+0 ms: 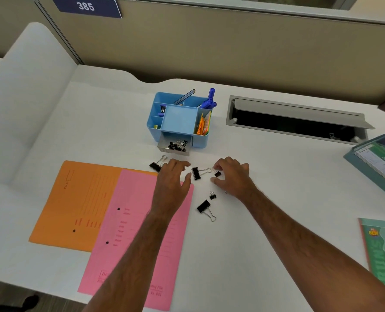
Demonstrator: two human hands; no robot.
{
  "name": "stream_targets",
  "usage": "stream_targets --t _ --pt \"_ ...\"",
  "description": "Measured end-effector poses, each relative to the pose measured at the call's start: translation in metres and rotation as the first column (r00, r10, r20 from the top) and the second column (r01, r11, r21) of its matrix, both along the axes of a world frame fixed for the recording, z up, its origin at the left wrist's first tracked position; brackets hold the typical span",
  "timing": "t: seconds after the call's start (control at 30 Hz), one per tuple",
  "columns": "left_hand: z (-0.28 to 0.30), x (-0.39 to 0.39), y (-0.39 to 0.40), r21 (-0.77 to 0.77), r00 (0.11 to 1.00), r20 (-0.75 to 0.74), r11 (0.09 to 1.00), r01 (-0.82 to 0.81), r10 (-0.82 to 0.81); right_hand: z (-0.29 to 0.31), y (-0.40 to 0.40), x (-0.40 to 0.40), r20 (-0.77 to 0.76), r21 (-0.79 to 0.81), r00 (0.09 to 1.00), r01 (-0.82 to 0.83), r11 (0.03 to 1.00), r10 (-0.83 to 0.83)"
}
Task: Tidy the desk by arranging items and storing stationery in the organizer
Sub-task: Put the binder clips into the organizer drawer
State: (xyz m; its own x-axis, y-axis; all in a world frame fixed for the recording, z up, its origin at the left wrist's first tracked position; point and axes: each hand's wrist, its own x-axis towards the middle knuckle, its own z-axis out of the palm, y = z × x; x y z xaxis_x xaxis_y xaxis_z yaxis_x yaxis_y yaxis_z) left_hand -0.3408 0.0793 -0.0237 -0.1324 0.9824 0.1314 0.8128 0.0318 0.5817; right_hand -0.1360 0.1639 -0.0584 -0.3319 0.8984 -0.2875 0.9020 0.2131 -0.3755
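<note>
Worktop: a white desk surface (pixel 266 221) in a cubicle, both bare forearms reaching across it toward a scatter of binder clips.
Organizer: a light blue plastic desk organizer (pixel 178 122) stands at centre back, its small clear drawer (pixel 174 147) pulled out in front and holding a heap of small black binder clips.
Left hand: the left hand (pixel 173 176) hovers palm-down over the top edge of the pink paper file folder (pixel 137 233), fingers loosely spread, its grip slack and holding nothing; a large black binder clip (pixel 156 165) lies just beyond its knuckles.
Right hand: the right hand (pixel 232 174) is curled over the worktop, fingertips pinching a small black binder clip (pixel 217 174).
Between the hands: a second large black clip (pixel 198 172) lies on the worktop, its wire handles pointing at the right hand.
Nearer the camera: a tiny black clip (pixel 212 195) and another large black clip (pixel 206 208) lie loose, close together.
Folders: an orange paper file folder (pixel 81 203) lies partly under the pink one (both flat, at left).
In the organizer: blue marker pens (pixel 210 101) and a pencil stand upright at the back, orange paper slips at the right side.
</note>
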Motion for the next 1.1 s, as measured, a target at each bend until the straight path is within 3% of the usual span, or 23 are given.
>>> stream_targets --t 0.27,0.43,0.6,0.9,1.1 --pt "-0.011 0.005 -0.006 -0.048 0.999 0.032 0.999 -0.004 0.006 0.003 -0.004 0.0 -0.09 0.056 0.995 0.038 0.998 -0.033" --pt "-0.017 0.016 -0.009 -0.094 0.999 0.047 0.995 0.033 -0.029 0.02 -0.001 -0.011 -0.282 0.037 0.95 0.148 0.988 -0.131" --pt "-0.021 0.03 -0.014 -0.146 0.994 0.05 0.984 0.102 -0.095 0.046 0.007 -0.037 -0.416 0.121 0.907 0.121 0.985 -0.061" --pt "-0.03 0.041 -0.025 -0.187 0.986 0.037 0.969 0.164 -0.16 0.069 0.03 -0.083 -0.423 0.252 0.899 -0.005 0.968 0.114" --pt "-0.033 0.039 -0.025 -0.194 0.986 0.036 0.967 0.165 -0.161 0.06 0.032 -0.077 -0.432 0.263 0.895 0.012 0.965 0.106"
